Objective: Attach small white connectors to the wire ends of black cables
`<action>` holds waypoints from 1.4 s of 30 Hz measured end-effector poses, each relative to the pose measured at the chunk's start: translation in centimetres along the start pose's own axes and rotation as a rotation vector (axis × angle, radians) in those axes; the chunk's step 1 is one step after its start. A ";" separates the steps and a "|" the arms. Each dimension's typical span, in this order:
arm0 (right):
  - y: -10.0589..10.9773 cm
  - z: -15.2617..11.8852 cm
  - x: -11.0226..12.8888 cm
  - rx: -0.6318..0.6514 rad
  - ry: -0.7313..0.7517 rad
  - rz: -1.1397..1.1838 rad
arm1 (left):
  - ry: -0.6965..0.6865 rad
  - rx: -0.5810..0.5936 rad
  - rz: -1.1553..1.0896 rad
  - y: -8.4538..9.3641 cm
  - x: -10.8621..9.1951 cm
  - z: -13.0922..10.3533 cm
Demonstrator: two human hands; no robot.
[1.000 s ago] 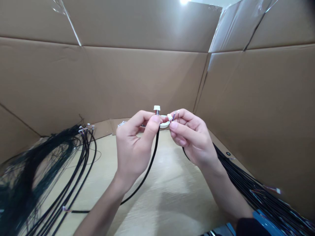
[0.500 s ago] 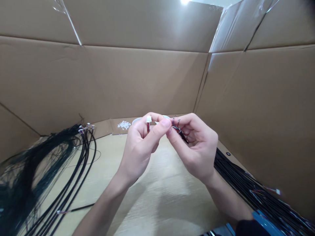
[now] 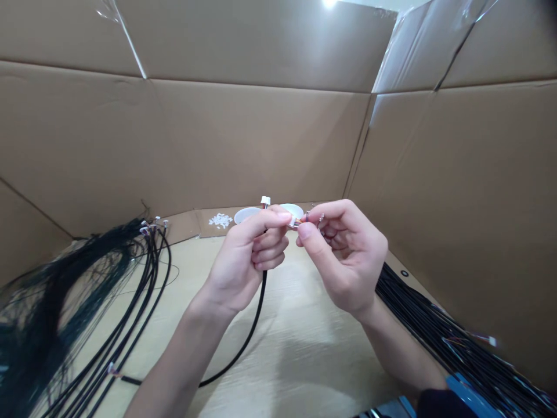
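Note:
My left hand (image 3: pixel 241 261) is closed, thumb and index pinching a small white connector (image 3: pixel 293 222). Through its curled fingers runs a black cable (image 3: pixel 259 316), with another white connector (image 3: pixel 265 201) sticking up above the hand on short coloured wires. Close against it on the right, my right hand (image 3: pixel 348 258) pinches thin coloured wires (image 3: pixel 300 222) that meet the held connector. Loose wire ends with small metal tips (image 3: pixel 321 219) stand up by the right fingers. How deep the wires sit in the connector cannot be seen.
Small white connectors (image 3: pixel 220 220) lie piled on cardboard at the back, beside two white dishes (image 3: pixel 247 215). Black cables and a dark bundle of fine wires (image 3: pixel 56 302) lie left; more black cables (image 3: pixel 418 313) lie right. Tall cardboard walls (image 3: pixel 256 139) surround the table.
My left hand has turned and its fingers have curled, bringing the pinched white connector and the hanging black cable into view. The upright connector has risen slightly. The right hand stays nearly in place.

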State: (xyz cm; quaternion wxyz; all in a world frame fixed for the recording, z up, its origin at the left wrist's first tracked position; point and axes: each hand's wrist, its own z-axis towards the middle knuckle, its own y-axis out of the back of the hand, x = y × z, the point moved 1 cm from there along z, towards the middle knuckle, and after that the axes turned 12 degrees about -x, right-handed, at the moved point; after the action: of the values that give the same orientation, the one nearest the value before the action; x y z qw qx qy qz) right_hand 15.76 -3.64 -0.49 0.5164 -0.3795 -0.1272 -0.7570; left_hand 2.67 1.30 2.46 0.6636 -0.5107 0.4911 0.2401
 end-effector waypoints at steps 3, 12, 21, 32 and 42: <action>0.1 0.1 -0.1 0.018 0.036 -0.002 | -0.029 0.005 0.024 0.1 0.0 0.1; 0.3 0.1 -0.3 0.020 0.069 -0.055 | -0.285 -0.105 0.167 0.5 -0.2 0.1; 0.6 0.7 0.1 0.055 0.167 -0.099 | -0.315 -0.106 0.187 0.6 -0.3 0.3; 0.6 1.3 0.4 0.088 0.362 -0.212 | -0.464 -0.120 0.345 1.1 -0.6 -0.1; 0.8 1.5 0.4 0.084 0.146 0.020 | -0.381 0.054 0.369 1.7 -0.9 0.1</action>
State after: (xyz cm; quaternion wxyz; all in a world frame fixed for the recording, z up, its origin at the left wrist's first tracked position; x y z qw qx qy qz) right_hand 17.05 -3.43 0.66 0.5473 -0.3026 -0.1169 -0.7715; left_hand 0.95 2.16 2.57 0.7024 -0.3403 0.4484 0.4357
